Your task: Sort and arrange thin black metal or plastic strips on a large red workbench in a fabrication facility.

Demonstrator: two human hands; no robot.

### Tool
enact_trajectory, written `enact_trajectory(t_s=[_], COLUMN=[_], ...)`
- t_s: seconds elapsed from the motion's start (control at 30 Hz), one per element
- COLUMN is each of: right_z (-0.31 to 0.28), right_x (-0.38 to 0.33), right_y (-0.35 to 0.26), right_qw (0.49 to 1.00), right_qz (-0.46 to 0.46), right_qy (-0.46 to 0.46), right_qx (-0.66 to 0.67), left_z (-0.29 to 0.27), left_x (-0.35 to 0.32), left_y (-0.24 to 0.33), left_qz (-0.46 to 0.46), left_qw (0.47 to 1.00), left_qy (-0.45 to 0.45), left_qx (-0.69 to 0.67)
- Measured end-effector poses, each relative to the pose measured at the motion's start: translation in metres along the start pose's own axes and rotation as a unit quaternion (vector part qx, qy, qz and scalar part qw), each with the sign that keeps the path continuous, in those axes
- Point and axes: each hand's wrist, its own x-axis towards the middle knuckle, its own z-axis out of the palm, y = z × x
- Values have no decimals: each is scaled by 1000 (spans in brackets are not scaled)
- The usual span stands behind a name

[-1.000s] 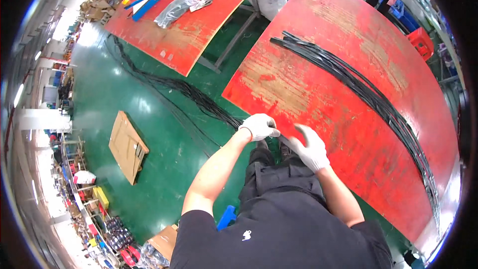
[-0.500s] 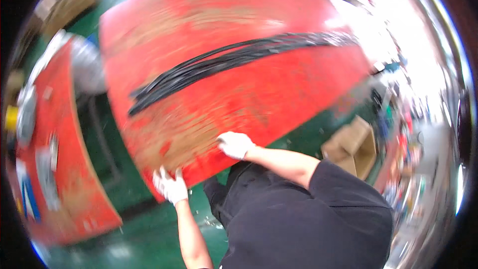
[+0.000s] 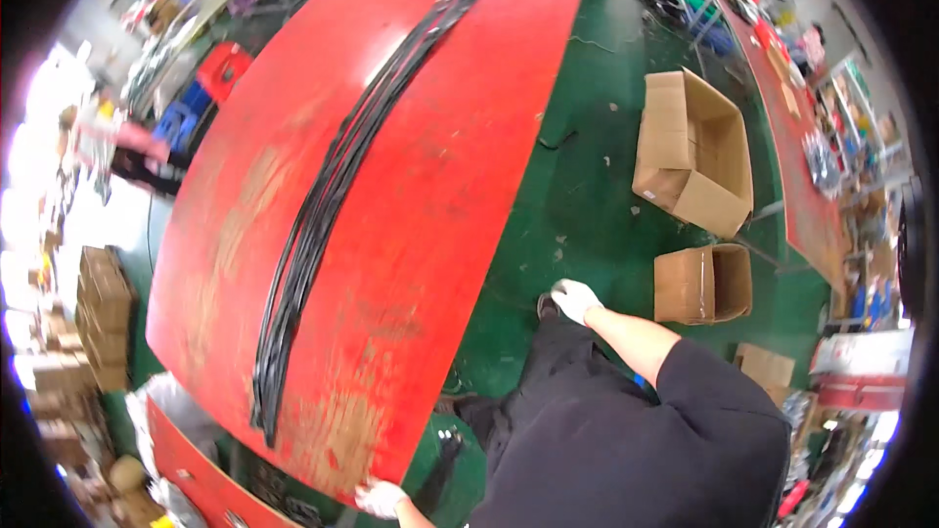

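A long bundle of black, flexible strips (image 3: pixel 337 171) lies lengthwise on a large red tabletop (image 3: pixel 469 117), its near end close to the left front part of the table. My left hand (image 3: pixel 380 499), in a white glove, rests at the near edge of the tabletop with its fingers extended, away from the bundle. Beyond the table's right side, my right hand (image 3: pixel 575 301), also white-gloved, hangs over the green floor. Its fingers are loosely bent and I see nothing in them.
Two open cardboard boxes, one larger (image 3: pixel 694 152) and one smaller (image 3: pixel 702 284), stand on the floor at right. A long red bench (image 3: pixel 782 137) runs behind them. At lower left is another red table (image 3: pixel 201 469); stacked cartons (image 3: pixel 103 308) stand farther left.
My view has swung to the right, so the table now runs away from me. My right hand has left the tabletop and is over the floor; my left stays at the table's edge.
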Motion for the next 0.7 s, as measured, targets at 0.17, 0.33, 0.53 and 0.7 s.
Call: enact_trajectory(t_s=[0.17, 0.33, 0.53, 0.7], right_z=[-88, -161, -244, -310], right_x=[50, 90, 203, 288], right_y=[154, 273, 316, 299], right_qw=[975, 952, 928, 943], right_qz=[212, 274, 266, 208], right_qy=[-69, 4, 29, 42], right_qx=[0, 136, 259, 255], left_z=[-32, -59, -19, 112], left_x=[-104, -284, -443, -495], left_y=[142, 420, 743, 950], left_qz=[221, 523, 518, 424], left_qw=[971, 823, 745, 782], left_qy=[90, -166, -361, -424], left_qx=[16, -150, -213, -169])
